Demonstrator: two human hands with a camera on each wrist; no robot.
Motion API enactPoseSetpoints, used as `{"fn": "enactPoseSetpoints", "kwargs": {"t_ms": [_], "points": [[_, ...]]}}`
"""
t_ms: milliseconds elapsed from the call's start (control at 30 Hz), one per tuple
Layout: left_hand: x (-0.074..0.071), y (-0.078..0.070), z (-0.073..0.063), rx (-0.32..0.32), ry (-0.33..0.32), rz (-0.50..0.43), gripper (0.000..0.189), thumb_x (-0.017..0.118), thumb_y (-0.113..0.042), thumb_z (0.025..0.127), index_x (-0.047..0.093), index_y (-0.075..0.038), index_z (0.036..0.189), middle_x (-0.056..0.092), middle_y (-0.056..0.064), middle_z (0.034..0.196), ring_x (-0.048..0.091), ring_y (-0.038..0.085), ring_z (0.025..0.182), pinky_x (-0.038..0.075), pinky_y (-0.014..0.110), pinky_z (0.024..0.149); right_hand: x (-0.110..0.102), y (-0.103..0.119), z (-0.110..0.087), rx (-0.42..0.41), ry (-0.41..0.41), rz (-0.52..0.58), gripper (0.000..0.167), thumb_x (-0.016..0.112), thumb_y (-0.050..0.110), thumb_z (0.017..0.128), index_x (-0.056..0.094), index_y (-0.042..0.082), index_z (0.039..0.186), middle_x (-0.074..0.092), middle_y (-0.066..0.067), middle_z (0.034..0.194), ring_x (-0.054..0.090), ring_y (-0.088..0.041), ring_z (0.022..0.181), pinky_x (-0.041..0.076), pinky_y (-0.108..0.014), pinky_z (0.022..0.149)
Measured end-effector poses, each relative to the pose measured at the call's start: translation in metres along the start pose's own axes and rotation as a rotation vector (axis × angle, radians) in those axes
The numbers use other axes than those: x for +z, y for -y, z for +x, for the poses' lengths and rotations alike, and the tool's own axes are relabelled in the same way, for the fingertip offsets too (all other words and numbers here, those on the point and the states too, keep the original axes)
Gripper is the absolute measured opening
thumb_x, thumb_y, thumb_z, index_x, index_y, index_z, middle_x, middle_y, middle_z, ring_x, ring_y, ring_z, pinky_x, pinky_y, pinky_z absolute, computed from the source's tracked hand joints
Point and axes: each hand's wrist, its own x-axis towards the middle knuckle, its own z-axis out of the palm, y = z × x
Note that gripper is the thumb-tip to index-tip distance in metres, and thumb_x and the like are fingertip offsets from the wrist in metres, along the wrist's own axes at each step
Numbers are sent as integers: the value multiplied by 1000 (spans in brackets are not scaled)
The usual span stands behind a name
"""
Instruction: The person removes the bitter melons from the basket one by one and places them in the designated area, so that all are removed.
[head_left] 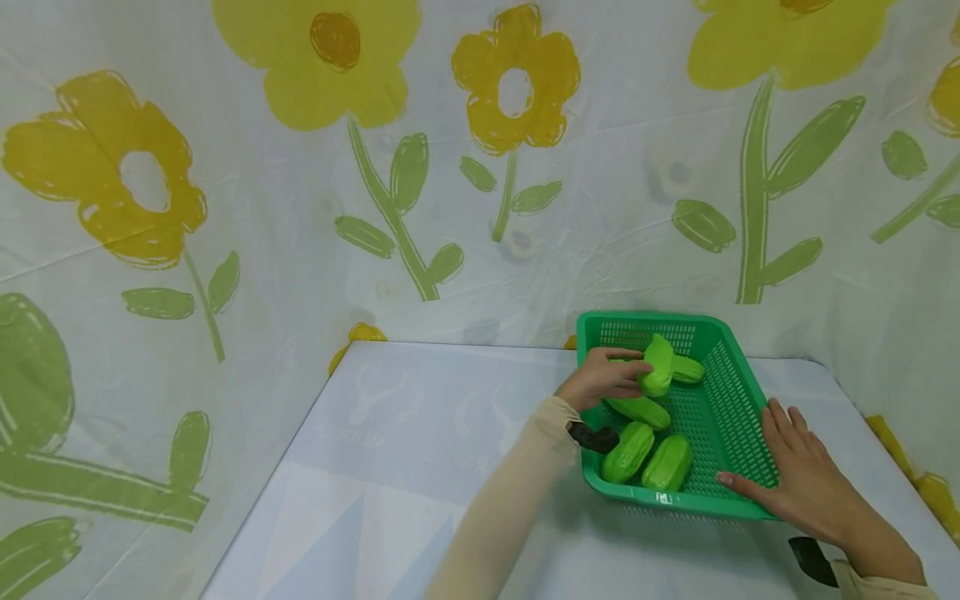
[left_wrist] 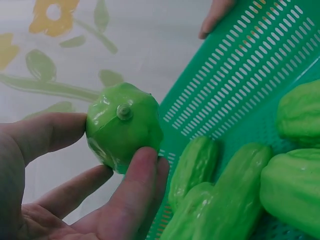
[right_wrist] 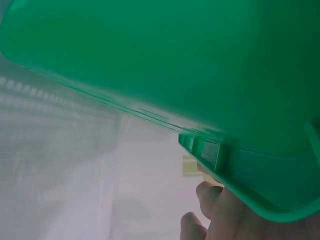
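In the head view my left hand (head_left: 606, 375) is over the far left part of a green plastic basket (head_left: 738, 408). Its thumb and fingers pinch a light green ridged gourd (head_left: 657, 365), held above the others. Seen from the left wrist, the end of this gourd (left_wrist: 125, 127) with its small round stub faces the camera. My right hand (head_left: 813, 475) rests at the basket's near right corner. Its fingers lie fairly straight along the outside of the rim, and the thumb reaches over to the inner side. The right wrist view shows those fingers (right_wrist: 215, 200) partly hidden by the rim.
Several similar gourds lie in the basket, among them one at its front (head_left: 667, 463), one beside that (head_left: 628, 452) and one farther back (head_left: 687, 369). A white table (head_left: 405, 433) bears the basket. Behind it hangs a flower-printed curtain (head_left: 600, 208).
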Motion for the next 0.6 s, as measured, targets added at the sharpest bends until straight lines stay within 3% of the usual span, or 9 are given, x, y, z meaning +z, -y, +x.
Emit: {"fn": "enactPoseSetpoints", "kwargs": {"t_ms": [267, 600], "points": [[-14, -4, -7, 14, 9, 2, 43, 73, -16, 97, 64, -9, 139, 76, 16, 115, 73, 15, 83, 55, 51, 105, 0, -1, -1, -6, -11, 2, 120, 64, 59, 95, -6, -15, 158, -14, -36, 166, -24, -53, 153, -21, -65, 123], [-32, -4, -12, 34, -45, 1, 42, 75, -20, 96, 67, -12, 137, 76, 13, 112, 71, 14, 81, 56, 51, 104, 1, -1, 0, -10, -16, 1, 120, 63, 59, 95, -7, -15, 158, -16, -36, 166, -26, -51, 153, -25, -60, 122]]}}
